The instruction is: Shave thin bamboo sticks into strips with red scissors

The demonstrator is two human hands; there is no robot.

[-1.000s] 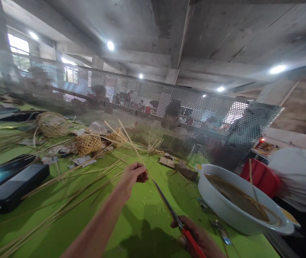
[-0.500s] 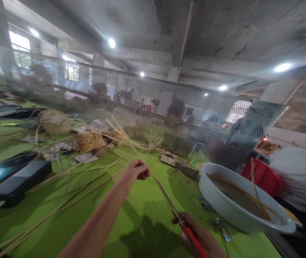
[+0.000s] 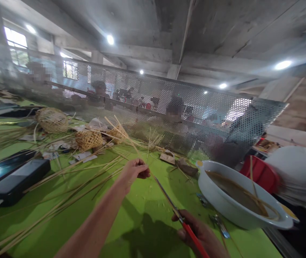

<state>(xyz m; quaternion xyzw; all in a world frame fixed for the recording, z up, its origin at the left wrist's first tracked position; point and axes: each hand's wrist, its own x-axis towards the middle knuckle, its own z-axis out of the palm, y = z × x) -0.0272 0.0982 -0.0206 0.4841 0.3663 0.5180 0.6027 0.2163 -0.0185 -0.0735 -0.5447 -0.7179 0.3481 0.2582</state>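
Observation:
Thin pale bamboo strips [image 3: 131, 142] are pinched in my left hand [image 3: 136, 170], its thumb and fingers pressed together. They stick out up and to the left over the table. My right hand [image 3: 196, 229], lower right, is closed round a red-handled tool with a long narrow metal blade [image 3: 166, 195]. The tool's tip reaches close to my left fingertips; whether it touches the strips is hard to see. A small woven piece with splayed strips [image 3: 152, 143] lies just beyond my left hand. Small metal clips [image 3: 220, 225] lie beside my right hand.
On the green table [image 3: 147, 204] are woven bamboo baskets [image 3: 88, 139], loose strips [image 3: 61, 204] and a black power bank [image 3: 17, 182]. A white basin [image 3: 223, 206] of brownish water stands right. Perforated metal screen [image 3: 142, 114] bounds the back; a person's pale clothing [image 3: 298, 172] shows at right.
Both hands keep nearly the same pose, strips and tool still held. The view has shifted slightly, and the person at the right has leaned a little.

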